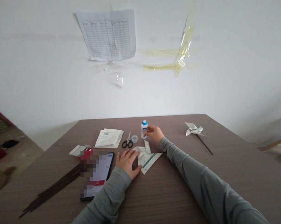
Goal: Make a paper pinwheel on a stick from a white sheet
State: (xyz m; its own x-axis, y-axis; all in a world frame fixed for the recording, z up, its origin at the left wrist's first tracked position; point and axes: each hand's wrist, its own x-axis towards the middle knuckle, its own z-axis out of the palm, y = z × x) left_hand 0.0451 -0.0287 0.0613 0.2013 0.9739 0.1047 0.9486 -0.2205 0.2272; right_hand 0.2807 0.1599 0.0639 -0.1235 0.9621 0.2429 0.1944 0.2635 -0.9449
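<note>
Folded paper (147, 160) at mid-table, just near of the bottle; shows pale printed sides, a teal band, a pointed flap toward the far side. Rests left hand (127, 163) palm-down along its left side, fingers spread wide, thumb at the near edge. Holds white bottle (143, 127) with blue cap in right hand (155, 133), thumb and fingers narrowed round its right side; upright, but cannot tell whether standing on or lifted off the table (173, 193).

Just left of the bottle: small clear cup (134, 139), then black-handled scissors (128, 140), blades pointing far. Farther left, flat stack of paper sheets (109, 138).

Near left: phone (103, 171), screen up, partly pixelated; beyond its far-left corner, red-and-white box (78, 151); left of the phone, bundle of dark sticks (54, 185), slanting toward the near left.

Far right, well apart: paper pinwheel (193, 129) on dark stick (205, 145). On the far wall (224, 84), taped printed sheet (110, 37); right of it, yellowish tape strips (162, 67).
</note>
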